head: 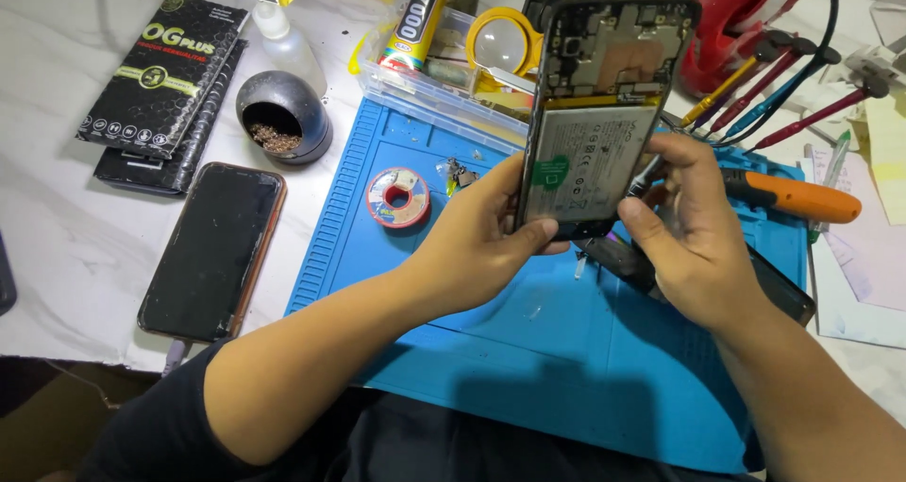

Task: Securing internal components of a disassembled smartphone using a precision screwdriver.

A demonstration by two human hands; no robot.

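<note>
A: Opened smartphone with its back cover off (595, 114), battery and circuit board bare, is what both hands have, held upright above the blue silicone work mat (528, 350). What lies at the far left?

B: Two black flat packets with green print (156, 86) on the white marble-look table (57, 237), and below them a dark phone in an orange-edged case (212, 251), lying face up and untouched. Next come a round grey metal pot of brass tip-cleaning wool (281, 116) and a small red-and-white spool of solder wire (398, 197) on the mat's left part.

A: And the hands?

B: The left hand (481, 241) is closed around the opened phone's lower left edge, thumb across the front. The right hand (694, 241) is curled at the lower right corner, pinching a slim dark tool (646, 175) whose tip meets the phone's bottom end.

A: How far along does it look?

B: I judge the cover removal done; the battery sits in place, and work at the bottom end seems under way.

A: To the right?

B: An orange-handled screwdriver (788, 197) on the mat, and thin red, blue and yellow screwdrivers (755, 91) fanned out behind it.
</note>
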